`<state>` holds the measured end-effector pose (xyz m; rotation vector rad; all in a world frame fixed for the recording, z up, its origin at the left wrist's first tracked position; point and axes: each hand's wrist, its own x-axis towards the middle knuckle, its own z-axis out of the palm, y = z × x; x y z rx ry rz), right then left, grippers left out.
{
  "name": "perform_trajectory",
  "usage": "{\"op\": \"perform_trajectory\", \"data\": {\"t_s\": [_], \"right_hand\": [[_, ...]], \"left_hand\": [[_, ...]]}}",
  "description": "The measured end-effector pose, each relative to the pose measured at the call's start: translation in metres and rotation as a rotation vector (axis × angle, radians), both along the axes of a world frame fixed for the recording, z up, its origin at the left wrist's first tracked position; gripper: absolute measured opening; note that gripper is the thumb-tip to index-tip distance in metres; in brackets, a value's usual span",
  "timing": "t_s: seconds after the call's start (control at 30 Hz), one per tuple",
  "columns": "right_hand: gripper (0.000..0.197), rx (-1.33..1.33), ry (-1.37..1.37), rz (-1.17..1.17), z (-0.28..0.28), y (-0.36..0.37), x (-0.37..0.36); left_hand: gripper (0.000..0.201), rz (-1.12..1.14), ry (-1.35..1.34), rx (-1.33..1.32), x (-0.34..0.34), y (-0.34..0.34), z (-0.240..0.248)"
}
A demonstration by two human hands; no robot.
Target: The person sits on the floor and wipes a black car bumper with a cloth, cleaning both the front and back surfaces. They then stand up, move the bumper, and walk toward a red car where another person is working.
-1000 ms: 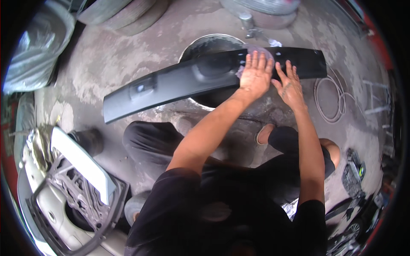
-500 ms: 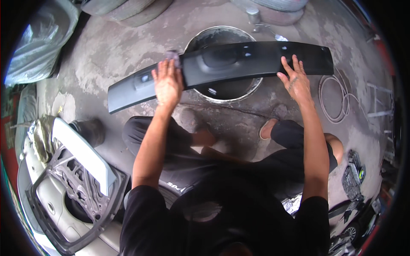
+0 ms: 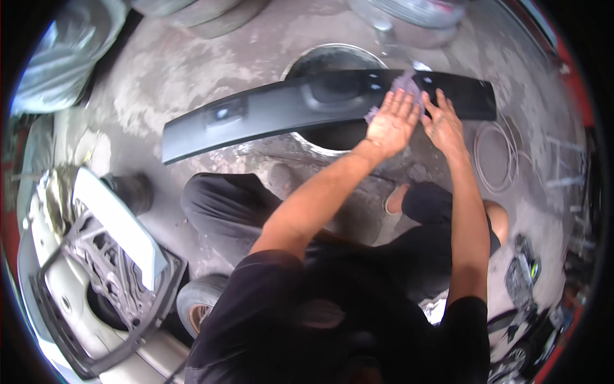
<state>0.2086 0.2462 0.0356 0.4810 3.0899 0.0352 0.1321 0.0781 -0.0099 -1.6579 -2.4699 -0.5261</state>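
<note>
A long, curved black car trim panel (image 3: pixel 262 114) lies across the rim of a round drum (image 3: pixel 300 64), its ends overhanging both sides. My left hand (image 3: pixel 391 125) presses a crumpled purple cloth (image 3: pixel 407 84) against the panel, right of the middle. The fingers of that hand are stretched over the cloth, which shows past their tips and beside them. Close beside it, my right hand (image 3: pixel 444 128) rests on the panel's near edge toward the right end, fingers spread and without a cloth. The drum's inside is mostly hidden under the panel.
Stacked tyres (image 3: pixel 416 25) stand at the far side, and a coiled hose (image 3: pixel 495 157) lies on the right. To my left are a car door frame (image 3: pixel 115 281), a white panel (image 3: pixel 118 224) and a small wheel (image 3: pixel 198 307). A plastic-covered object (image 3: pixel 70 57) stands far left.
My left hand has swept right along the panel with the cloth, from the left part to beside my right hand. The right hand stays near the right end. The view has shifted slightly.
</note>
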Motion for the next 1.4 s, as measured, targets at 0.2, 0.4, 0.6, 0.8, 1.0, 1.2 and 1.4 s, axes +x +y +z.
{"op": "perform_trajectory", "data": {"t_s": [0.2,0.4,0.6,0.8,1.0,1.2,1.4], "right_hand": [[0.061,-0.059,-0.028,-0.051,-0.001,0.003,-0.001],[0.061,-0.021,-0.043,-0.033,-0.006,0.005,0.0],[0.063,0.012,-0.07,-0.042,-0.01,0.004,0.0],[0.063,0.007,-0.054,-0.05,-0.007,-0.001,0.0],[0.063,0.023,-0.08,-0.04,-0.005,-0.003,0.002],[0.061,0.043,-0.093,-0.007,-0.005,0.0,-0.002],[0.06,0.027,-0.097,0.007,-0.005,0.006,0.001]], "left_hand": [[0.05,0.349,0.022,0.134,-0.049,-0.112,-0.01],[0.051,0.67,-0.057,-0.04,-0.113,-0.261,0.005],[0.055,0.849,-0.18,-0.087,-0.159,-0.375,-0.004],[0.056,0.871,-0.095,-0.238,-0.186,-0.482,-0.011],[0.056,1.21,0.001,-0.019,-0.168,-0.499,-0.029],[0.054,0.775,0.084,0.084,-0.122,-0.425,-0.03],[0.052,1.012,0.082,0.0,-0.156,-0.441,-0.012]]}}
